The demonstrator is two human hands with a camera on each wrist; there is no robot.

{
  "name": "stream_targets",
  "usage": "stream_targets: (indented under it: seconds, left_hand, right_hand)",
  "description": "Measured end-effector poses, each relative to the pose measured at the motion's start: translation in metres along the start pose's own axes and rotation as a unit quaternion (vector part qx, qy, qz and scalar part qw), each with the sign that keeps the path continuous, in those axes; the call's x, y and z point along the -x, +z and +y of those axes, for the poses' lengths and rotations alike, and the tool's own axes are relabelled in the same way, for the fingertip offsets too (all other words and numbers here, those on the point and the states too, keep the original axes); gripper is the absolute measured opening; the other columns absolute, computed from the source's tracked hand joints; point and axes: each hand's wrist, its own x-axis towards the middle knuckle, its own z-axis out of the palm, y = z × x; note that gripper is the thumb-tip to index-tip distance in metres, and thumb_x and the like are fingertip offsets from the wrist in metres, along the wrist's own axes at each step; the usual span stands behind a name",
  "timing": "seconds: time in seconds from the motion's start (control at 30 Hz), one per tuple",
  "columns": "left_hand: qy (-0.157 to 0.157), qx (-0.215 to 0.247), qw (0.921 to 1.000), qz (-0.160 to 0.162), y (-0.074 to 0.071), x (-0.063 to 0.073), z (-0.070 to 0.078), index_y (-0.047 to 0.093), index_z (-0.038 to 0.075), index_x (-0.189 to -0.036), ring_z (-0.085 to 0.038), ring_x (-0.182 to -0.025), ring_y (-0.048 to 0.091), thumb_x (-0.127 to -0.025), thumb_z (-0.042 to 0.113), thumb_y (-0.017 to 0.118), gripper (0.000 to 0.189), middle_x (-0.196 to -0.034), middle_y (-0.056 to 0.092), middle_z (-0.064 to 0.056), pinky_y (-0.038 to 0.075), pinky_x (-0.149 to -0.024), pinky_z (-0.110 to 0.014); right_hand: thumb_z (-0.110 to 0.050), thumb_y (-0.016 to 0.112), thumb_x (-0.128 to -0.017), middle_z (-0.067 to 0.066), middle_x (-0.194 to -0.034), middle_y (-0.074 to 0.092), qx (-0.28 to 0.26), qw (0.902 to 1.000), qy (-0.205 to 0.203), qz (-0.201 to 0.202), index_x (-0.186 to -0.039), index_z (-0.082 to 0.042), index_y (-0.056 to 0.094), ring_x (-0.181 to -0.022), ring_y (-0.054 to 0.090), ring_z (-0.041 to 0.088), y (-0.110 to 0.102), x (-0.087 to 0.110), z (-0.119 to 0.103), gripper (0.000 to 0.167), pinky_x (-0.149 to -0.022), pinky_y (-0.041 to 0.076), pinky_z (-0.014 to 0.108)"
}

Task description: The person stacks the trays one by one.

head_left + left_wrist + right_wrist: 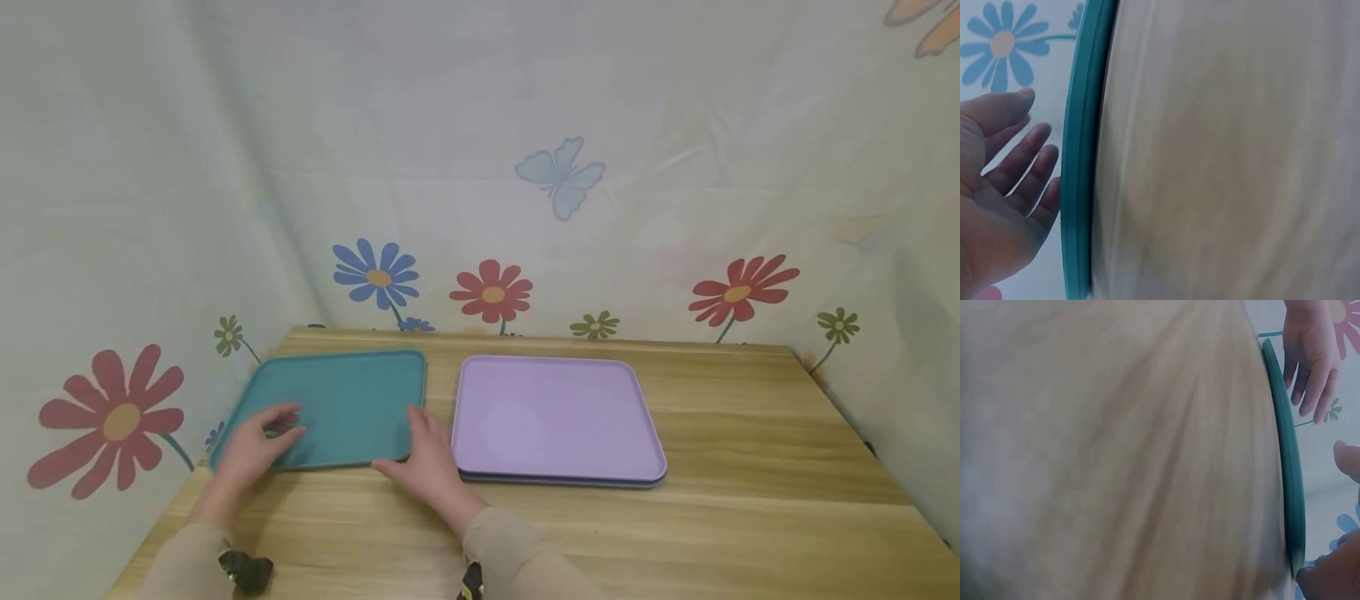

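Observation:
A teal rectangular tray (pixel 345 400) lies flat on the left part of the table. My left hand (pixel 258 446) hovers over its left front part, fingers loosely bent and holding nothing; in the left wrist view, that hand (pixel 1007 169) shows spread fingers above the rim. At the tray's right front corner is my right hand (pixel 427 462), thumb and fingers apart. The right wrist view has its lower fingers (pixel 1335 569) at the teal rim (pixel 1291 481), apparently touching it. Just right of this hand sits a lavender tray (pixel 555 417) on top of a stack.
Darker tray edges (pixel 562 481) show under the lavender one. The wood-grain table (pixel 750 467) extends to the right and front. A pale cloth (pixel 450 125) printed with flowers and butterflies stands behind and along the sides.

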Motion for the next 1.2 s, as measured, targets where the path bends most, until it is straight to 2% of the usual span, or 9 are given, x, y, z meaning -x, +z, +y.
stream_targets:
  seconds: [0.23,0.47,0.63,0.83,0.93,1.2]
  left_hand:
    - [-0.037,0.001,0.9984,0.044,-0.01,-0.001,-0.02,0.052,-0.008,-0.135,-0.047,-0.107,0.059,-0.094,0.016,0.069,0.051,-0.12,0.062,-0.031,0.047,-0.089,-0.057]
    - [-0.068,-0.005,0.9951,0.071,-0.015,0.0,-0.035,0.051,-0.009,-0.136,-0.047,-0.114,0.054,-0.093,0.021,0.07,0.056,-0.124,0.059,-0.032,0.041,-0.095,-0.058]
    - [-0.093,0.0,0.992,0.086,-0.019,0.0,-0.042,0.048,-0.012,-0.137,-0.05,-0.122,0.047,-0.093,0.02,0.071,0.059,-0.13,0.054,-0.035,0.036,-0.102,-0.06]
    - [-0.117,-0.023,0.9894,0.083,-0.024,-0.001,-0.053,0.045,-0.014,-0.138,-0.056,-0.124,0.041,-0.094,0.022,0.069,0.062,-0.136,0.045,-0.039,0.034,-0.103,-0.062]
    - [-0.132,-0.029,0.9883,0.071,-0.027,-0.001,-0.056,0.042,-0.014,-0.14,-0.057,-0.125,0.039,-0.094,0.025,0.068,0.066,-0.138,0.041,-0.041,0.033,-0.103,-0.063]
    - [-0.152,-0.007,0.9877,0.035,-0.028,-0.003,-0.062,0.031,-0.012,-0.147,-0.058,-0.128,0.035,-0.096,0.03,0.066,0.075,-0.143,0.034,-0.041,0.03,-0.105,-0.063]
  right_hand:
    - [-0.037,0.081,-0.082,0.02,-0.153,0.034,0.006,0.9997,0.021,0.004,-0.153,-0.001,0.031,-0.14,0.034,0.035,0.005,-0.004,0.0,0.094,-0.11,0.036,0.048]
    - [-0.037,0.082,-0.081,0.02,-0.152,0.035,0.024,0.9994,0.022,0.007,-0.153,0.0,0.03,-0.139,0.033,0.035,0.008,-0.007,0.0,0.096,-0.111,0.034,0.048]
    - [-0.039,0.083,-0.08,0.02,-0.152,0.035,0.043,0.9987,0.023,0.012,-0.153,0.0,0.03,-0.14,0.033,0.035,0.011,-0.011,0.001,0.098,-0.111,0.034,0.047]
    - [-0.039,0.085,-0.077,0.022,-0.15,0.036,0.062,0.9974,0.026,0.026,-0.151,0.001,0.032,-0.138,0.035,0.037,0.016,-0.017,0.005,0.1,-0.112,0.033,0.047]
    - [-0.039,0.086,-0.076,0.024,-0.15,0.036,0.063,0.997,0.032,0.032,-0.15,0.003,0.033,-0.138,0.035,0.038,0.017,-0.018,0.005,0.101,-0.112,0.032,0.048]
    - [-0.039,0.086,-0.076,0.026,-0.151,0.033,0.072,0.9965,0.03,0.03,-0.15,0.007,0.029,-0.138,0.032,0.042,0.017,-0.019,0.007,0.105,-0.113,0.031,0.049]
